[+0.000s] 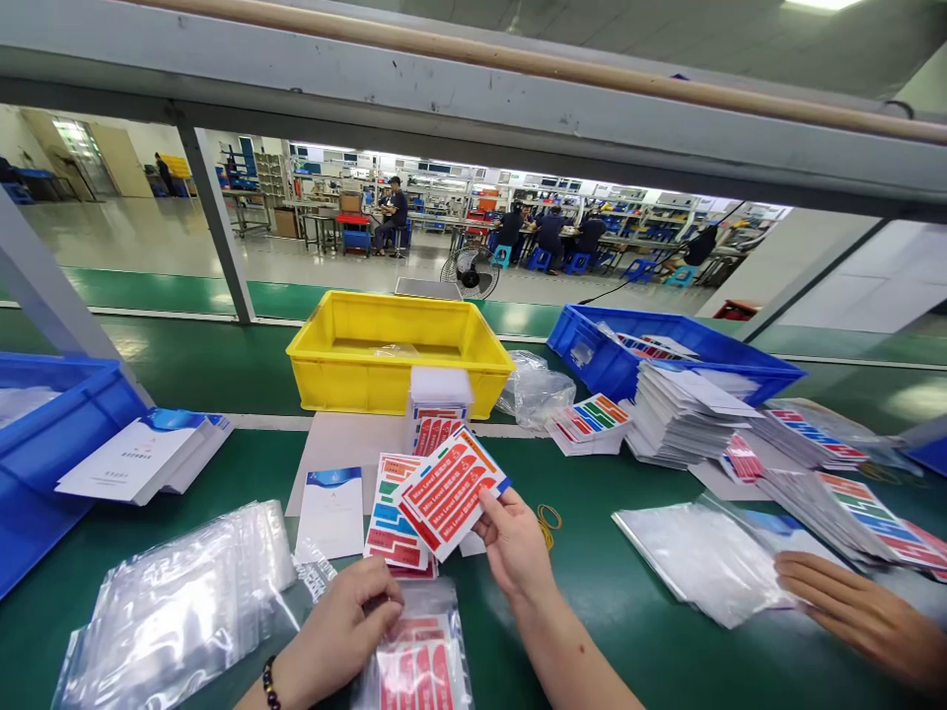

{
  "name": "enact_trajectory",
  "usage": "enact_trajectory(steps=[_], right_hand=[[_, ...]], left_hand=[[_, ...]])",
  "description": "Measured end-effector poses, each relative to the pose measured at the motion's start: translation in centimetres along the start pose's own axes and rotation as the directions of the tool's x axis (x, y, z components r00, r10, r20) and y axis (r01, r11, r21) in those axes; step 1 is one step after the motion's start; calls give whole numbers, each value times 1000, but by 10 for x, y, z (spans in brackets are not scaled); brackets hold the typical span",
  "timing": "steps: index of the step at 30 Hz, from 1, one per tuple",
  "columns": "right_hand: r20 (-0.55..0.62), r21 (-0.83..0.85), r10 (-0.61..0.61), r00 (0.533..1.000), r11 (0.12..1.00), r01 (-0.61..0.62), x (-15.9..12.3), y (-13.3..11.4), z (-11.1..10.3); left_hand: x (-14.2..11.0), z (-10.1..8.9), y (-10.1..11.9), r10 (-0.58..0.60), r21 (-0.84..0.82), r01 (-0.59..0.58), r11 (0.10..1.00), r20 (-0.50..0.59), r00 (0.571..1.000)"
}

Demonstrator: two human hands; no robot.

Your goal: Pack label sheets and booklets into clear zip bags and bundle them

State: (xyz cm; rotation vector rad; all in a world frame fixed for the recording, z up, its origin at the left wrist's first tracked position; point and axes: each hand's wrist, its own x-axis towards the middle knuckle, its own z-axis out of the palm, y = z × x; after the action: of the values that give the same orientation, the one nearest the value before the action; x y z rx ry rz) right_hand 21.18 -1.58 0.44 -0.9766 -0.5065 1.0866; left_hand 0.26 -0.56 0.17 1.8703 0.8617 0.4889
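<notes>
- Head view, right hand [514,547]: reached forward from the lower edge, thumb on top, grasping a small fan of label sheets [451,493] tilted above the counter [577,602].
- Left hand [359,611]: fingers curled, palm down, at the upper end of a clear bag [418,675] containing red labels; could not tell whether it gripped the plastic.
- Writing: held top sheet read "Max Level" and "Min Level", alternating in white on red, with Chinese characters. Print on the white booklet [331,518] was too small to read.
- Edges: yellow bin [355,385] stood beyond the sheets; bag pile [184,592] lay left of the left hand.
- Room: bare green surface ran between the right forearm and a co-worker's hand [865,611].
</notes>
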Motion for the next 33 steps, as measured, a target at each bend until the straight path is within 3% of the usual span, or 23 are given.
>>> enact_trajectory(steps=[4,9,16,21,24,27,29,33], right_hand=[[99,-108,71,993,992,-60,-7,5,6],[184,-235,89,979,971,-44,-6,3,3],[342,-285,109,933,959,-7,-7,5,3],[361,-253,145,921,966,-53,-12,10,4],[402,-411,144,904,911,38,-13,9,3],[500,-591,113,859,769,243,-14,4,3],[569,-613,136,811,728,308,-16,0,4],[597,-654,330,731,727,207,-20,-3,5]], left_hand=[[-2,2,0,45,-5,-45,999,79,996],[0,-1,3,47,-189,-51,981,-26,999],[-1,2,2,65,-193,-72,978,-42,997],[0,4,1,9,-271,-31,962,-84,996],[2,5,-1,-33,-309,-8,951,-126,991],[2,6,-3,-55,-311,-4,951,-180,982],[3,6,-4,-60,-316,-4,949,-191,980],[3,6,-6,-101,-404,26,914,-164,981]])
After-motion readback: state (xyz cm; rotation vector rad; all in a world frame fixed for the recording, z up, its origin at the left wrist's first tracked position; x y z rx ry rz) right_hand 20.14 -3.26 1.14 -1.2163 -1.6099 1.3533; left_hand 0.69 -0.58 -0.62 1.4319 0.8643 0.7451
